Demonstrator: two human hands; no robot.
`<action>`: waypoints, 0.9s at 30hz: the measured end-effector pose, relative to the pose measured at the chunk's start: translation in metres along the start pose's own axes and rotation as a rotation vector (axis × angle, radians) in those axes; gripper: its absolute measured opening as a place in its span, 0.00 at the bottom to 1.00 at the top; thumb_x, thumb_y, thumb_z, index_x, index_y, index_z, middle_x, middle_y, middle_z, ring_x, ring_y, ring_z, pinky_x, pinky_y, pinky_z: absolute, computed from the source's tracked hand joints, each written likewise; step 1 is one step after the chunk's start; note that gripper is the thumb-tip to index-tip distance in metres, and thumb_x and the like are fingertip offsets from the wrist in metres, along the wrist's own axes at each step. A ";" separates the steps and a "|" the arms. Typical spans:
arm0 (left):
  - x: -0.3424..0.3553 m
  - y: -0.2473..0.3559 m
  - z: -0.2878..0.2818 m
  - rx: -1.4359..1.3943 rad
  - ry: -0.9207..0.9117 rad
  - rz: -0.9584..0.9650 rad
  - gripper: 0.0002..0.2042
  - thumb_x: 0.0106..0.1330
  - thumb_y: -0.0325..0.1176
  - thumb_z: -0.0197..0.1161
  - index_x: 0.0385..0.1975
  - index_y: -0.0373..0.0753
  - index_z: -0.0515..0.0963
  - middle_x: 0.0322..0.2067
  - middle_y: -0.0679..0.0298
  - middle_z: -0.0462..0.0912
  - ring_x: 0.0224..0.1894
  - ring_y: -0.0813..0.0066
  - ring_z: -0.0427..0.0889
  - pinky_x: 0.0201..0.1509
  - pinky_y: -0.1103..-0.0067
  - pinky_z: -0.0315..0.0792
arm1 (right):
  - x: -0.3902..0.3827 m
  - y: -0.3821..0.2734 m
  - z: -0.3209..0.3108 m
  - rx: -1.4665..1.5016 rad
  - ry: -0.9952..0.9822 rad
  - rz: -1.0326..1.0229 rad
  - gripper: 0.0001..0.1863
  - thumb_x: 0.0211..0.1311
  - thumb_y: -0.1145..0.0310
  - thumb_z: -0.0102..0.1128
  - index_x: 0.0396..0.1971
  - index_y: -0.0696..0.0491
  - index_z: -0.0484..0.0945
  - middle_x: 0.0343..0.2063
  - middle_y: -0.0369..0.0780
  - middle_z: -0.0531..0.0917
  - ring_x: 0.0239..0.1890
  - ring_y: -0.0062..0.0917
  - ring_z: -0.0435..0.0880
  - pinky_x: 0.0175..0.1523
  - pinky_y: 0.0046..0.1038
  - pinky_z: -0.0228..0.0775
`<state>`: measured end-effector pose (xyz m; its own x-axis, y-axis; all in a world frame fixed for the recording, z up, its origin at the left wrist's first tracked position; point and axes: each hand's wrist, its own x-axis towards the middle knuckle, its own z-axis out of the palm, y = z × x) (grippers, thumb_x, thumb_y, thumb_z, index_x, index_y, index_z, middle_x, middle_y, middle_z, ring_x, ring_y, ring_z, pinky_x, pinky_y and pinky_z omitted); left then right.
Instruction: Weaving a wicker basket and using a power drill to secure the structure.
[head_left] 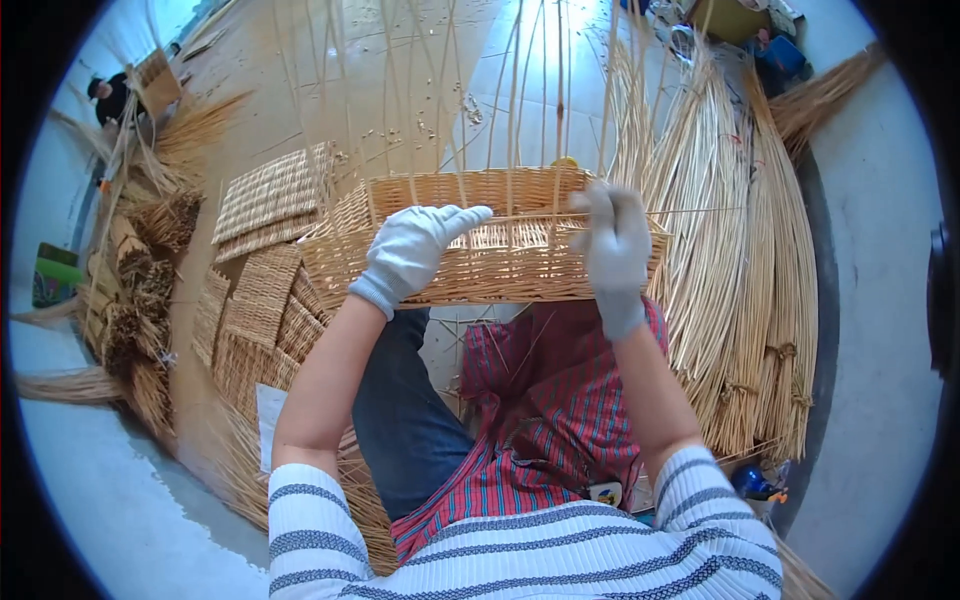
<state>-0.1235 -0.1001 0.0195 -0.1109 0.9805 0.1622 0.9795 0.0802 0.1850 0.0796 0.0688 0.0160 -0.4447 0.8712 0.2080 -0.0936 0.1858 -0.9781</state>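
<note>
A tan, rectangular woven wicker basket (430,277) rests across my lap, with long upright stakes rising from its far side. My left hand (412,250), in a white glove, is closed over the near wall, its fingers pressed together and pointing right along the weave. At the basket's right end, my right hand (617,250), also gloved, is blurred by motion with its fingers bent. A thin wicker strand (700,210) passes at its fingers, running left along the basket and sticking out to the right. The right fingertips are too smeared to make out clearly.
Flat woven panels (275,200) lie stacked left of the basket. Long pale bundles of wicker rods (715,270) cover the floor at right; darker bundles (135,290) line the left wall. Red striped cloth (550,400) covers my lap. Another person (110,100) sits far left.
</note>
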 end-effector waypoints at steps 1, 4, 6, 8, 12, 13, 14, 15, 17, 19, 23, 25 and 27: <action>0.000 0.000 0.002 -0.014 0.072 0.014 0.36 0.57 0.18 0.53 0.67 0.58 0.66 0.48 0.62 0.83 0.44 0.61 0.84 0.49 0.67 0.78 | 0.024 -0.009 0.012 -0.180 -0.030 -0.155 0.08 0.70 0.65 0.57 0.43 0.53 0.76 0.31 0.40 0.84 0.26 0.23 0.83 0.30 0.28 0.75; 0.003 0.005 0.003 -0.005 0.029 -0.066 0.40 0.56 0.18 0.54 0.71 0.56 0.60 0.45 0.57 0.85 0.40 0.57 0.85 0.42 0.66 0.77 | 0.091 -0.031 0.079 -0.643 -0.127 -0.501 0.11 0.68 0.67 0.55 0.48 0.49 0.76 0.39 0.44 0.84 0.34 0.36 0.86 0.39 0.39 0.76; 0.004 0.007 0.000 -0.022 0.060 -0.033 0.41 0.55 0.17 0.53 0.72 0.57 0.59 0.41 0.58 0.85 0.37 0.57 0.84 0.41 0.66 0.77 | 0.115 -0.038 0.106 -0.878 -0.288 -0.333 0.24 0.65 0.66 0.58 0.61 0.44 0.68 0.43 0.48 0.84 0.42 0.42 0.85 0.45 0.39 0.77; 0.005 0.007 -0.004 0.007 0.030 -0.021 0.42 0.54 0.16 0.52 0.72 0.57 0.59 0.38 0.59 0.84 0.37 0.57 0.84 0.41 0.66 0.77 | 0.118 -0.037 0.107 -0.961 -0.293 -0.236 0.44 0.64 0.67 0.59 0.75 0.38 0.44 0.46 0.48 0.84 0.45 0.42 0.85 0.49 0.34 0.78; 0.005 0.005 -0.009 0.036 -0.074 -0.021 0.42 0.56 0.18 0.52 0.72 0.63 0.57 0.31 0.60 0.77 0.34 0.60 0.81 0.40 0.65 0.76 | 0.068 -0.018 0.018 0.033 -0.136 -0.307 0.34 0.69 0.64 0.57 0.70 0.53 0.52 0.37 0.46 0.86 0.25 0.21 0.81 0.30 0.25 0.74; 0.005 0.003 -0.011 0.026 -0.135 -0.021 0.40 0.57 0.19 0.51 0.71 0.63 0.60 0.31 0.60 0.76 0.35 0.60 0.81 0.41 0.65 0.76 | 0.046 -0.010 -0.010 0.024 -0.070 -0.084 0.30 0.70 0.64 0.57 0.67 0.55 0.57 0.35 0.46 0.86 0.19 0.17 0.77 0.24 0.20 0.70; 0.006 0.004 -0.012 0.008 -0.148 -0.036 0.39 0.57 0.19 0.50 0.70 0.63 0.62 0.30 0.60 0.76 0.34 0.60 0.80 0.41 0.65 0.76 | 0.027 -0.005 -0.038 0.022 -0.159 0.129 0.23 0.70 0.69 0.54 0.62 0.55 0.62 0.35 0.43 0.87 0.18 0.15 0.76 0.20 0.19 0.68; 0.006 0.005 -0.014 -0.014 -0.146 -0.031 0.38 0.58 0.19 0.50 0.69 0.64 0.63 0.30 0.60 0.75 0.34 0.60 0.80 0.41 0.65 0.76 | 0.011 0.003 -0.054 -0.024 -0.178 0.381 0.17 0.71 0.73 0.52 0.57 0.54 0.66 0.35 0.39 0.87 0.17 0.13 0.76 0.17 0.18 0.66; 0.007 0.013 -0.016 0.024 -0.113 -0.063 0.34 0.58 0.21 0.54 0.66 0.60 0.68 0.31 0.61 0.75 0.34 0.62 0.79 0.43 0.67 0.75 | -0.006 0.020 -0.072 0.283 -0.086 0.352 0.09 0.72 0.72 0.53 0.49 0.54 0.73 0.32 0.39 0.87 0.11 0.09 0.69 0.13 0.15 0.59; 0.005 0.031 -0.014 0.204 0.123 -0.068 0.29 0.59 0.26 0.56 0.63 0.60 0.73 0.35 0.66 0.77 0.41 0.68 0.78 0.52 0.65 0.71 | -0.003 0.026 -0.074 0.213 -0.009 0.185 0.07 0.72 0.68 0.56 0.42 0.55 0.78 0.34 0.39 0.87 0.13 0.09 0.70 0.16 0.14 0.61; 0.026 0.070 0.003 0.396 0.464 0.090 0.28 0.59 0.28 0.58 0.62 0.58 0.73 0.43 0.66 0.79 0.56 0.66 0.75 0.73 0.50 0.52 | 0.044 0.011 -0.044 -0.138 -0.147 -0.039 0.13 0.65 0.73 0.59 0.48 0.52 0.80 0.38 0.41 0.86 0.29 0.23 0.82 0.33 0.26 0.76; 0.045 0.086 0.017 0.287 0.301 0.132 0.34 0.59 0.25 0.57 0.70 0.54 0.63 0.42 0.66 0.80 0.53 0.66 0.78 0.75 0.52 0.50 | 0.074 -0.003 -0.015 -0.522 -0.063 -0.686 0.23 0.63 0.72 0.61 0.59 0.47 0.74 0.44 0.46 0.84 0.43 0.37 0.84 0.46 0.37 0.77; 0.063 0.091 0.025 0.213 -0.030 -0.070 0.35 0.63 0.26 0.53 0.73 0.54 0.56 0.41 0.65 0.80 0.50 0.66 0.80 0.71 0.58 0.58 | 0.093 -0.013 0.002 -0.784 -0.235 -0.402 0.36 0.64 0.74 0.58 0.71 0.41 0.60 0.58 0.44 0.78 0.56 0.39 0.79 0.59 0.36 0.72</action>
<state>-0.0370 -0.0261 0.0219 -0.1779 0.9758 0.1268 0.9833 0.1812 -0.0145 0.0378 0.1465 0.0475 -0.6872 0.5751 0.4438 0.3133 0.7858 -0.5332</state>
